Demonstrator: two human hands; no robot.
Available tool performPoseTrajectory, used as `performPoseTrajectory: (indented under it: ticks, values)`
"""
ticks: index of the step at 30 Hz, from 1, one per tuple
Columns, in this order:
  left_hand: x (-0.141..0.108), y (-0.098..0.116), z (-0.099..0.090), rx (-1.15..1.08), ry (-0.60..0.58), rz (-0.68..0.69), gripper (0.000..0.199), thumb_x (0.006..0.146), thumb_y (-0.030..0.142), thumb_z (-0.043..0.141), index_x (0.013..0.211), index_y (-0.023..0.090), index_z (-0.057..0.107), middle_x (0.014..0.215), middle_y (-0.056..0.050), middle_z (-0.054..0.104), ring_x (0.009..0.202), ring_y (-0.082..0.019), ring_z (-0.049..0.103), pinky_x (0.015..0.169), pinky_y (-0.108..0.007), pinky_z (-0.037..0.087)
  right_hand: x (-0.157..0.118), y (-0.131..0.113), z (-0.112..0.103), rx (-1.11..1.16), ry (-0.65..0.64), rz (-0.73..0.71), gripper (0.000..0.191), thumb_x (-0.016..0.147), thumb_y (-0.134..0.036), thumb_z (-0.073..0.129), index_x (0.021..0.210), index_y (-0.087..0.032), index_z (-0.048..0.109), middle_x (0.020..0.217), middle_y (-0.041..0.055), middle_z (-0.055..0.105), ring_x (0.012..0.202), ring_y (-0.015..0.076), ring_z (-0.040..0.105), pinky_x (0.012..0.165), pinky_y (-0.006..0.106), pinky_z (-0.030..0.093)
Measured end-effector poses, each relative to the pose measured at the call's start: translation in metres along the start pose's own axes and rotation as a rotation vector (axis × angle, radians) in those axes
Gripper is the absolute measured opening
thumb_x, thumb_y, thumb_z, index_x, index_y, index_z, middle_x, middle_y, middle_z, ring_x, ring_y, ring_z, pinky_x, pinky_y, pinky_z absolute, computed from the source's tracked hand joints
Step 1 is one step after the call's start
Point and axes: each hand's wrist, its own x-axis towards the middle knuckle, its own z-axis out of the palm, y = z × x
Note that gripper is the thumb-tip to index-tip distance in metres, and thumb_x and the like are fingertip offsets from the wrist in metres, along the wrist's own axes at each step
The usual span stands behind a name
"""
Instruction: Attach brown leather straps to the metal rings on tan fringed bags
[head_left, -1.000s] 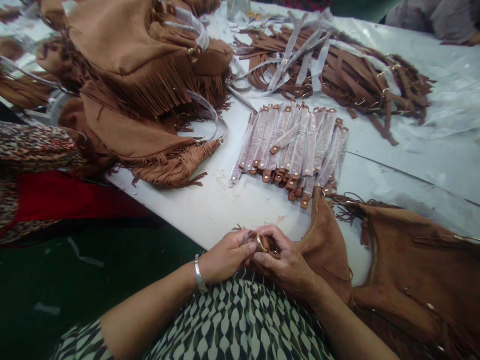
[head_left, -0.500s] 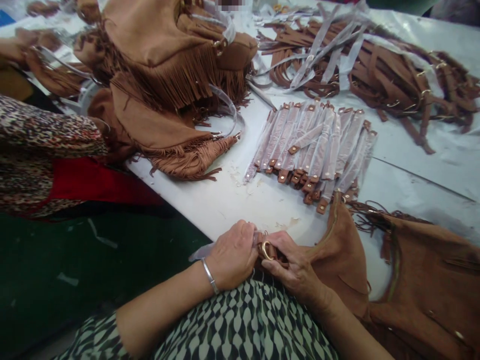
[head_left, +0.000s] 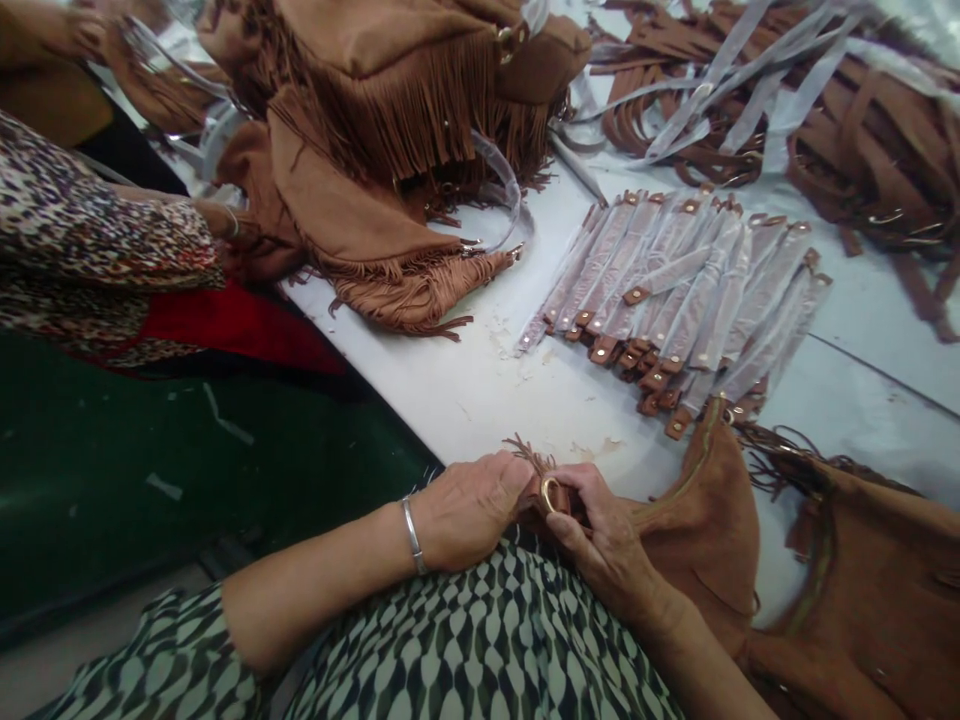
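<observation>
In front of my waist, my left hand (head_left: 472, 508) is closed, its thumb and fingers pressed against a brown leather piece. My right hand (head_left: 606, 535) pinches the end of a brown bag (head_left: 701, 505) where a gold ring (head_left: 550, 494) shows beside its thumb. The two hands almost touch around this ring. A small tuft of brown fringe (head_left: 531, 455) sticks up just above them. What my left fingers grip is mostly hidden, though it looks like a strap end at the ring. The bag body trails to the right from my right hand.
Plastic-wrapped short straps (head_left: 675, 290) lie piled ahead. Fringed brown bags (head_left: 375, 230) are heaped at the left, where another person's patterned sleeve (head_left: 97, 220) reaches in. Longer straps (head_left: 847, 150) fill the back right. Another brown bag (head_left: 885, 580) lies right. The table edge (head_left: 382, 405) runs diagonally.
The view has shifted, so the table things sit further right. The pale plastic-covered end beyond my left hand no longer shows, and a fringe tuft now stands above my hands.
</observation>
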Motion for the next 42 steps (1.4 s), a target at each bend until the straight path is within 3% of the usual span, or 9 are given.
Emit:
performPoseTrajectory:
  ticks: [4, 7, 10, 12, 17, 22, 30, 35, 42]
  values:
    - [0.002, -0.006, -0.001, -0.3, -0.04, 0.031, 0.029, 0.093, 0.033, 0.024, 0.096, 0.018, 0.049, 0.088, -0.004, 0.052, 0.078, -0.015, 0.048, 0.073, -0.028, 0.04, 0.003, -0.003, -0.001, 0.011, 0.002, 0.005, 0.023, 0.087, -0.036, 0.043, 0.103, -0.021, 0.046, 0.092, 0.0064, 0.05, 0.083, 0.0198, 0.049, 0.074, 0.034, 0.042]
    - [0.006, -0.013, -0.003, -0.695, -0.137, -0.038, 0.032, 0.093, 0.038, 0.027, 0.104, 0.017, 0.049, 0.081, -0.001, 0.052, 0.066, -0.011, 0.046, 0.063, -0.024, 0.04, 0.005, -0.004, -0.005, 0.06, -0.025, 0.021, 0.023, 0.087, -0.035, 0.043, 0.104, -0.02, 0.046, 0.094, 0.0066, 0.05, 0.085, 0.0197, 0.049, 0.075, 0.034, 0.043]
    - [0.01, -0.017, -0.006, -0.833, -0.128, -0.054, 0.032, 0.091, 0.039, 0.034, 0.105, 0.016, 0.05, 0.085, -0.002, 0.053, 0.074, -0.012, 0.048, 0.07, -0.024, 0.039, 0.006, -0.003, -0.008, 0.106, -0.048, 0.014, 0.023, 0.087, -0.033, 0.043, 0.105, -0.02, 0.047, 0.097, 0.0069, 0.049, 0.088, 0.0193, 0.048, 0.078, 0.034, 0.042]
    - [0.012, -0.018, -0.01, -0.821, -0.095, -0.03, 0.03, 0.089, 0.04, 0.039, 0.101, 0.015, 0.052, 0.091, -0.002, 0.052, 0.085, -0.014, 0.047, 0.079, -0.025, 0.037, 0.007, -0.002, -0.008, 0.116, -0.032, -0.003, 0.023, 0.087, -0.033, 0.045, 0.106, -0.02, 0.048, 0.098, 0.0068, 0.049, 0.089, 0.0193, 0.048, 0.079, 0.034, 0.042]
    - [0.01, -0.015, -0.016, -0.808, -0.13, -0.042, 0.036, 0.088, 0.048, 0.035, 0.089, 0.015, 0.049, 0.077, 0.001, 0.046, 0.071, -0.012, 0.042, 0.068, -0.024, 0.037, 0.008, -0.003, -0.007, 0.096, 0.024, -0.027, 0.031, 0.084, -0.029, 0.052, 0.114, -0.022, 0.048, 0.099, 0.0066, 0.051, 0.092, 0.0196, 0.048, 0.082, 0.035, 0.042]
    - [0.011, -0.01, -0.012, -0.752, -0.024, -0.058, 0.037, 0.09, 0.046, 0.032, 0.093, 0.014, 0.051, 0.082, -0.002, 0.049, 0.075, -0.013, 0.046, 0.07, -0.025, 0.038, 0.005, -0.007, -0.011, 0.124, 0.003, 0.075, 0.035, 0.077, -0.022, 0.057, 0.11, -0.021, 0.045, 0.098, 0.0047, 0.051, 0.088, 0.018, 0.05, 0.08, 0.032, 0.043]
    - [0.016, -0.007, -0.004, -0.376, 0.092, -0.029, 0.031, 0.091, 0.034, 0.035, 0.11, 0.018, 0.054, 0.086, -0.003, 0.049, 0.082, -0.015, 0.045, 0.08, -0.028, 0.038, 0.004, 0.017, -0.015, 0.285, 0.241, 0.117, 0.026, 0.083, -0.037, 0.052, 0.103, -0.021, 0.054, 0.116, 0.0074, 0.048, 0.111, 0.022, 0.044, 0.095, 0.037, 0.036]
    - [0.014, -0.007, -0.008, -0.433, 0.174, -0.117, 0.023, 0.079, 0.033, 0.057, 0.093, 0.015, 0.062, 0.072, 0.002, 0.046, 0.066, -0.011, 0.043, 0.063, -0.022, 0.035, 0.004, 0.019, -0.012, 0.267, 0.147, 0.055, 0.038, 0.086, -0.047, 0.043, 0.114, -0.023, 0.051, 0.103, 0.0065, 0.053, 0.096, 0.0206, 0.051, 0.085, 0.035, 0.042]
    - [0.014, -0.001, -0.01, -0.432, 0.178, -0.129, 0.014, 0.077, 0.024, 0.058, 0.088, 0.016, 0.061, 0.073, 0.002, 0.058, 0.067, -0.011, 0.049, 0.065, -0.022, 0.037, -0.002, 0.009, -0.014, 0.185, 0.018, -0.001, 0.035, 0.085, -0.048, 0.043, 0.105, -0.022, 0.056, 0.082, 0.0032, 0.052, 0.077, 0.018, 0.049, 0.071, 0.032, 0.043]
